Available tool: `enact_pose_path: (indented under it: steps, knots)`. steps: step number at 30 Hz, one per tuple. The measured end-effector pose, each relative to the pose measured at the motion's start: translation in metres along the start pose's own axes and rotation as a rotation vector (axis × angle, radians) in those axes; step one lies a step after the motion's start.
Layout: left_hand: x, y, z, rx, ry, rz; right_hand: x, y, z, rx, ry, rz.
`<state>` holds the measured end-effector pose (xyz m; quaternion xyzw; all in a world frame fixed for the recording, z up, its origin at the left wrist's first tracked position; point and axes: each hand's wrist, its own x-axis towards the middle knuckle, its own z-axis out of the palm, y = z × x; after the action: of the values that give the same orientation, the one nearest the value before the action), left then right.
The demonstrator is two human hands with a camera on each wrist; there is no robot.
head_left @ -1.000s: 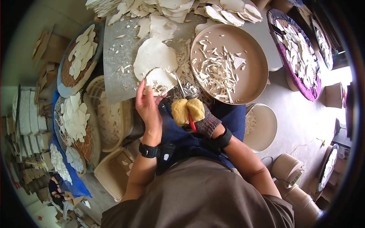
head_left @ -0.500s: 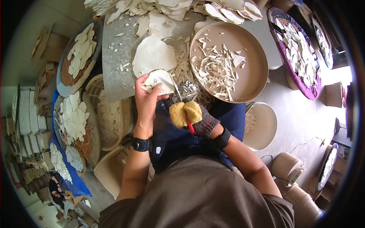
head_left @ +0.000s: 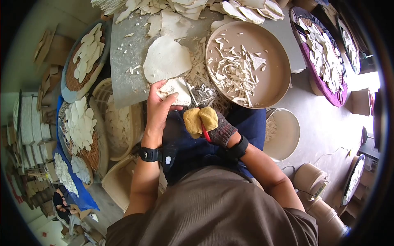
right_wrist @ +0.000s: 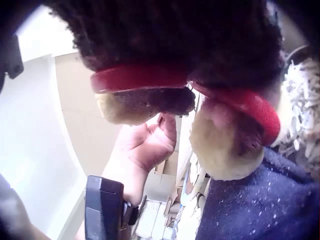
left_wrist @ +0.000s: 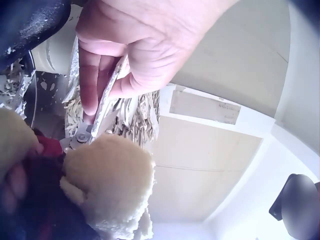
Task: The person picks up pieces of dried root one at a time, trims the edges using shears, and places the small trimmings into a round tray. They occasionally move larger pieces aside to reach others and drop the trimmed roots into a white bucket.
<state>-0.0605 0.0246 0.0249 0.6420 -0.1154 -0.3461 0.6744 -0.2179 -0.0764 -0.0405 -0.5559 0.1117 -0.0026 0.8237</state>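
Observation:
The left hand pinches a white flat piece between thumb and fingers above the lap; in the left wrist view the piece is seen edge-on. Wearing a dark knitted glove, the right hand grips red-handled scissors wrapped with yellow spongy pads. The blades lie at the right edge of the piece. In the right wrist view, gloved fingers sit through the red handles. A larger white sheet lies on the table just beyond the left hand.
On the metal table stands a round tan tray of white scraps, with stacked white pieces at the back. A bucket is right of the lap; a basket and a box are at the left.
The left hand has turned the white piece and drawn it nearer the body, its thumb now on top. The right hand has shifted only slightly with the scissors.

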Motion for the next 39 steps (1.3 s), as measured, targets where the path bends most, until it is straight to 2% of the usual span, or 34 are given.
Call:
enact_pose_path:
  steps: [2, 5, 8, 10, 12, 14, 15, 17, 19, 21, 25, 30, 33, 36, 39]
  knots:
    - [0.002, -0.003, -0.004, 0.004, -0.02, -0.034, -0.003, 0.003, 0.0, 0.211, -0.012, 0.027]
    - [0.001, -0.003, -0.005, 0.006, -0.019, -0.045, -0.002, 0.005, 0.002, 0.024, -0.003, -0.074]
    - [0.001, -0.002, -0.005, 0.004, -0.021, -0.04, 0.001, 0.008, 0.001, 0.098, -0.005, -0.041]
    - [0.0, 0.003, -0.006, 0.039, -0.093, -0.06, 0.003, 0.004, 0.0, -0.168, 0.02, -0.229]
    - [-0.003, 0.008, -0.004, 0.065, -0.153, -0.08, 0.005, 0.004, -0.005, -0.428, 0.024, -0.278]
    - [-0.005, 0.014, -0.002, 0.087, -0.203, -0.093, 0.007, 0.006, -0.013, -0.678, 0.005, -0.193]
    - [-0.005, 0.011, -0.001, 0.023, -0.162, -0.024, 0.01, 0.004, -0.012, -0.871, 0.074, -0.449]
    - [-0.005, -0.004, 0.002, -0.107, -0.083, 0.116, 0.011, 0.009, -0.013, -0.301, 0.004, -0.14]
    - [-0.003, -0.021, 0.0, -0.114, 0.057, 0.128, 0.009, 0.011, -0.014, -0.242, -0.018, -0.09]
    - [-0.008, -0.023, 0.008, -0.112, 0.147, 0.155, 0.005, 0.008, -0.01, -0.687, 0.005, -0.295]
    - [-0.011, -0.023, 0.018, -0.086, 0.138, 0.123, 0.0, 0.006, -0.007, -0.615, -0.011, -0.151]
    - [-0.003, -0.01, 0.013, -0.023, 0.05, 0.099, 0.002, 0.005, -0.005, -0.716, 0.038, -0.264]
    - [-0.002, -0.004, 0.01, 0.004, -0.02, 0.054, 0.0, -0.003, -0.001, -0.096, 0.04, -0.014]
    - [0.001, -0.002, 0.004, 0.031, -0.062, 0.015, -0.004, -0.022, -0.001, -0.658, 0.013, -0.249]
    - [0.003, -0.003, 0.002, 0.025, -0.078, -0.01, -0.005, -0.009, 0.0, -0.412, 0.077, -0.28]
